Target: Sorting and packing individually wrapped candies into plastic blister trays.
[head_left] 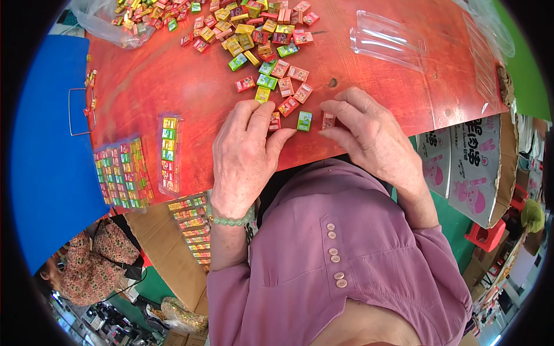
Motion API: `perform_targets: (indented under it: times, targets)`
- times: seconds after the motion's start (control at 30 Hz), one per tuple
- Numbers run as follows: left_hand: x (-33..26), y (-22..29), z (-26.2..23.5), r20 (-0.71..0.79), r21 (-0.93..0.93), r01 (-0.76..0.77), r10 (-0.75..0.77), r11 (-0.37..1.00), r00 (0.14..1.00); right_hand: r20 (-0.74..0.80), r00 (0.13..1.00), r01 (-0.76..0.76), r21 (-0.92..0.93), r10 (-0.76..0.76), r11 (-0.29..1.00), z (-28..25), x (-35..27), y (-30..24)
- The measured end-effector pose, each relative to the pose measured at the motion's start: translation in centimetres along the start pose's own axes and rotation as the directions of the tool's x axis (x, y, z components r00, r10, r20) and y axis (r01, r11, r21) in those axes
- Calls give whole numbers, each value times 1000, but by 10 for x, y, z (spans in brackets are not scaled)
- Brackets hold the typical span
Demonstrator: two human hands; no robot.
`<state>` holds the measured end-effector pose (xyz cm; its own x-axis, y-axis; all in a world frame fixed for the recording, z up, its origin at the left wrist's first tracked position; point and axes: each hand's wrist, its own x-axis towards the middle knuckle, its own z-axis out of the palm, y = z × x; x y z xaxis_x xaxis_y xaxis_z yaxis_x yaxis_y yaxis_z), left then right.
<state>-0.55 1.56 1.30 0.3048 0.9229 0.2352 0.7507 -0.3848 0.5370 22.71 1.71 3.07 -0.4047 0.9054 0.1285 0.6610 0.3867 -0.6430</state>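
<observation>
At the near edge of the red table, my left hand is curled, with a small red box between its thumb and index finger. A yellow box lies at its fingertips. My right hand pinches a pink-red box between thumb and fingers, partly hidden. Between the hands lies a green box, apart from both thumbs. Just beyond it rest a red box and a pink box.
A heap of small coloured boxes covers the far middle, beside a clear plastic bag. Filled clear trays and one filled strip lie left. Clear plastic trays sit far right. An open carton stands below left; another person sits beyond.
</observation>
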Motion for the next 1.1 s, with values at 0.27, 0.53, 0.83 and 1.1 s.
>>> perform_targets:
  times: [0.27, 0.53, 0.83, 1.1]
  targets:
    - [14, 4, -12, 148, -73, -36, 47, 997, 988, -150, 987, 43, -107, -59, 993, 27, 4, -9]
    - [8, 3, 8, -9, -20, -107, 106, 994, 994, -105, 993, -46, -10, 44, 999, 16, 3, -5]
    - [2, 16, 14, 34, -143, -57, 62, 988, 997, -56, 998, -8, -35, 6, 999, 6, -1, 1]
    - [6, 6, 7, 16, -112, -197, 200, 974, 980, 74, 996, 40, 27, -42, 999, -4, 1, 7]
